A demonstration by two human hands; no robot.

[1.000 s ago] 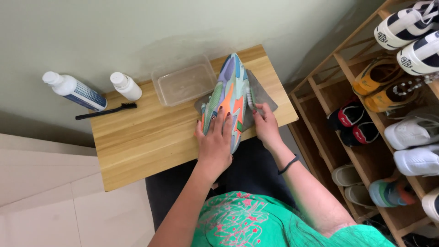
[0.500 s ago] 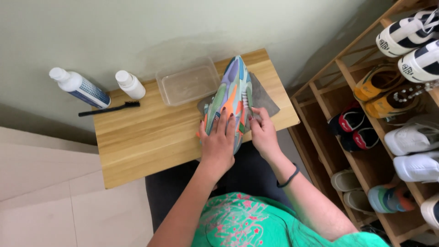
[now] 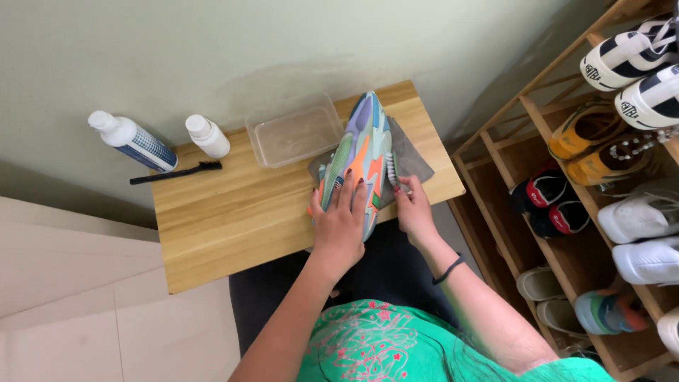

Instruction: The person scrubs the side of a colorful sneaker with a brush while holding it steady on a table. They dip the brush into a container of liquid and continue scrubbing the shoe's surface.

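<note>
A multicoloured sneaker (image 3: 362, 145) lies sole up on a grey cloth (image 3: 414, 159) on a small wooden table (image 3: 233, 212). My left hand (image 3: 341, 221) presses flat on the heel end of the sole. My right hand (image 3: 414, 209) grips a white-bristled brush (image 3: 391, 168) held against the right edge of the sole.
A clear plastic tub (image 3: 296, 131) stands behind the shoe. At the table's back left are two white bottles (image 3: 131, 141) (image 3: 207, 136) and a thin black brush (image 3: 177, 172). A wooden shoe rack (image 3: 587, 198) full of shoes stands close on the right. A wall runs behind the table.
The view has shifted slightly. My right hand with the brush has slid a little along the sole's edge. My left hand stays on the shoe.
</note>
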